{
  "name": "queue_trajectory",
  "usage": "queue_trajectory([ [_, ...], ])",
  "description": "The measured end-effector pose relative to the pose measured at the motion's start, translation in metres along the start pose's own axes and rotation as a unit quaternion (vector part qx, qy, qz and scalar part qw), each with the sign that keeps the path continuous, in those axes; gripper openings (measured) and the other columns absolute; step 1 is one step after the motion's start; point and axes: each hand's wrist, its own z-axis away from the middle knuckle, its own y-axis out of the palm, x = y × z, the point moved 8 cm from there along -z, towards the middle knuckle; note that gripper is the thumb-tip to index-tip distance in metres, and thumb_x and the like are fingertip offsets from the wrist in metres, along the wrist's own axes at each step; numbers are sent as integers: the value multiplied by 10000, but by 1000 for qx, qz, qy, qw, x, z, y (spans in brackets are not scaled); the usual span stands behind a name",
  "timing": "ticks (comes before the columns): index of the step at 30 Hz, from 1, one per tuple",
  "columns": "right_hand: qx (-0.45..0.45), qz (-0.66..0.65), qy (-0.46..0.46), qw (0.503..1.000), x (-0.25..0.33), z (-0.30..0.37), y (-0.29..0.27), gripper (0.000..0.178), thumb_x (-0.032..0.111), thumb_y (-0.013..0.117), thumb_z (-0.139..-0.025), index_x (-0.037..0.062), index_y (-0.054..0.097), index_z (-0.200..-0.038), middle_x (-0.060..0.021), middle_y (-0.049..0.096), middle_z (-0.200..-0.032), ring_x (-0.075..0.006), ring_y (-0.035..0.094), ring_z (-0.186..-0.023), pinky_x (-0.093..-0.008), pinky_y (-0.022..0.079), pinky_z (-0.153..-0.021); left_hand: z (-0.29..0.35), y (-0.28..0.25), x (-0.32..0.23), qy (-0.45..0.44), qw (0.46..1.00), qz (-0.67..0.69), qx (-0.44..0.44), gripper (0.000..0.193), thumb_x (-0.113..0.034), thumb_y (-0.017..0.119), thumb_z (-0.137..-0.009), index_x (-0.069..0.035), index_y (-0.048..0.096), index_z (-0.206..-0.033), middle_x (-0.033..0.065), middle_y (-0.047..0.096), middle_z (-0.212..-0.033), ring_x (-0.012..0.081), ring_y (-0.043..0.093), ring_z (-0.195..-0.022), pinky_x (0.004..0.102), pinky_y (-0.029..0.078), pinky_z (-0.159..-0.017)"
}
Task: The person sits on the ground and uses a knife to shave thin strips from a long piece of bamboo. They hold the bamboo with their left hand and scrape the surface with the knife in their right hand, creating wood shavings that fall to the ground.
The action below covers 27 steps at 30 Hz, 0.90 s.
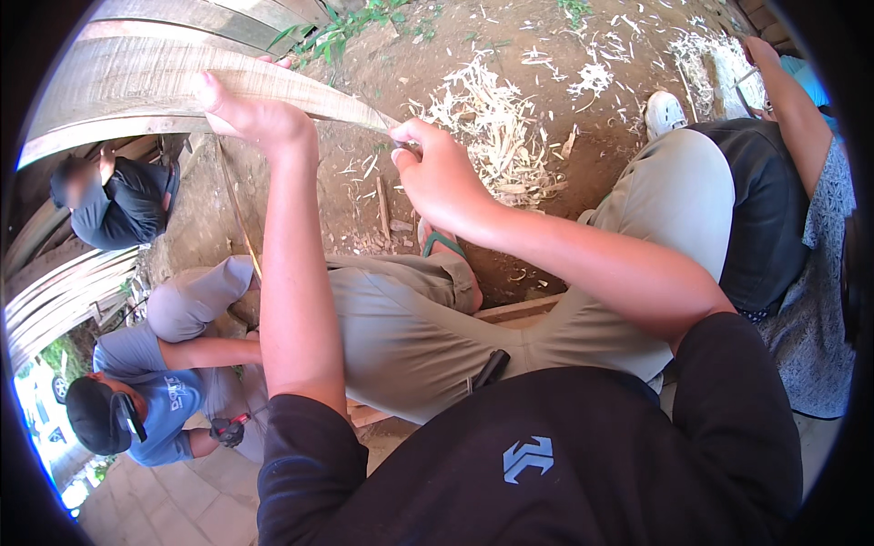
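Observation:
A pale wooden board [137, 77] with visible grain runs in from the upper left and narrows toward the middle. My left hand [264, 118] grips it by its lower edge, thumb on the near face, fingers mostly hidden behind. At the narrow end my right hand [442, 173] is closed, with a thin dark edge showing near its thumb. Whether that is a blade, and what exactly the fingers hold, I cannot make out. Both forearms are raised over my lap, and a sandalled foot [446, 246] shows below the right hand.
Pale wood shavings [492, 127] lie heaped on the dirt ground [364, 187]. A person in a blue shirt [168, 400] sits at the left, wearing a dark glove. Another person in dark clothes [127, 205] is beyond. Close on my right, someone in a patterned top [801, 318] works over more shavings.

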Motion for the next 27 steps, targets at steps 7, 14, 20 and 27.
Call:
queue_trajectory([
  [7, 24, 5, 42, 999, 4, 4, 1, 266, 112, 589, -1011, -12, 631, -1242, -111, 642, -800, -157, 597, -650, -351, 455, -592, -1, -1, -1, 5, 1000, -9, 3, 642, -581, 524, -992, -14, 444, -1282, 166, 554, -976, 274, 624, -807, 436, 588, -638],
  [14, 17, 7, 15, 1000, 6, 5, 0, 271, 105, 590, -1012, -13, 629, -1253, -103, 627, -776, -148, 585, -612, -351, 446, -565, -2, -7, 4, -7, 1000, 2, -28, 668, -590, 522, -984, -18, 432, -1319, 172, 555, -965, 281, 626, -799, 439, 581, -632],
  [20, 23, 7, 32, 999, 3, 3, -1, 266, 99, 590, -1007, -18, 627, -1243, -146, 663, -842, -173, 598, -647, -365, 457, -596, -2, -10, 8, -52, 998, -11, -15, 616, -596, 433, -1003, -70, 409, -1321, 156, 515, -1107, 281, 575, -897, 484, 552, -707],
  [27, 24, 22, 28, 999, -5, 4, 3, 257, 107, 595, -997, -22, 637, -1216, -141, 675, -849, -200, 623, -671, -369, 476, -626, -6, -12, 3, -7, 999, -20, -28, 672, -598, 485, -982, -20, 424, -1320, 180, 549, -1017, 284, 612, -817, 460, 567, -652],
])
